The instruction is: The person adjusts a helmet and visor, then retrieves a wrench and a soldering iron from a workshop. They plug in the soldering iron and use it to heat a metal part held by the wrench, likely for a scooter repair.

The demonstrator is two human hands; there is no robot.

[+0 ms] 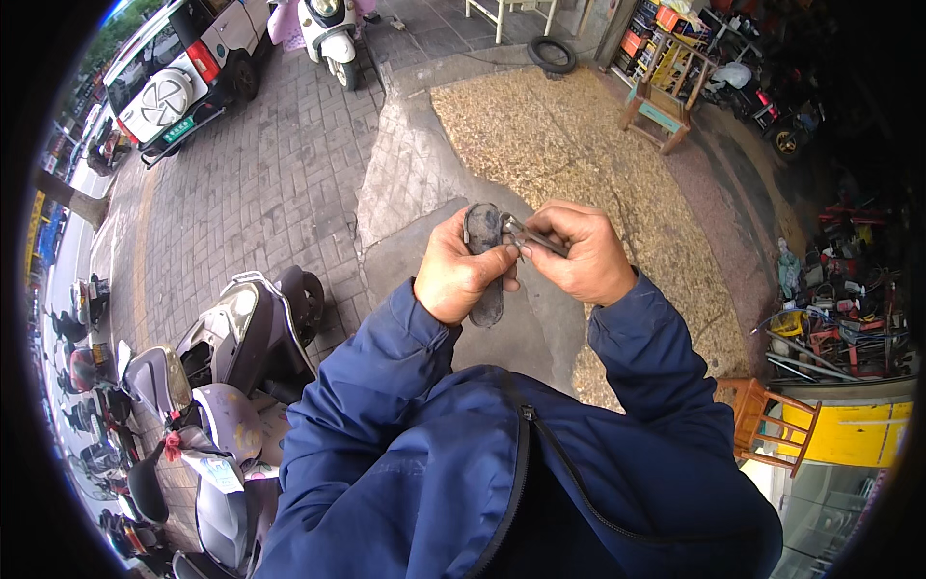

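Directly in front of me, the fingers of a worker's left hand point(453, 270) are curling closed around a worn, dark, elongated part point(482, 230), the thumb lying across its face, while the right hand point(590, 253) is pinching a slim metal piece point(547, 241) firmly between thumb and bent fingers. The metal piece is meeting the right edge of the dark part near its upper end; whether the two are joined or merely touching, I cannot tell. The step in hand appears to be close handwork at that edge, and the next move seems to be calling for a steady left hold and a small, controlled motion of the right. Both hands are hovering over grey concrete point(535, 338), blue sleeves point(371, 362) reaching in behind them. Farther out, a silver scooter point(231, 323) is standing to the left, a black tyre point(553, 68) is lying ahead, and a wooden chair point(659, 118) is standing to the right.
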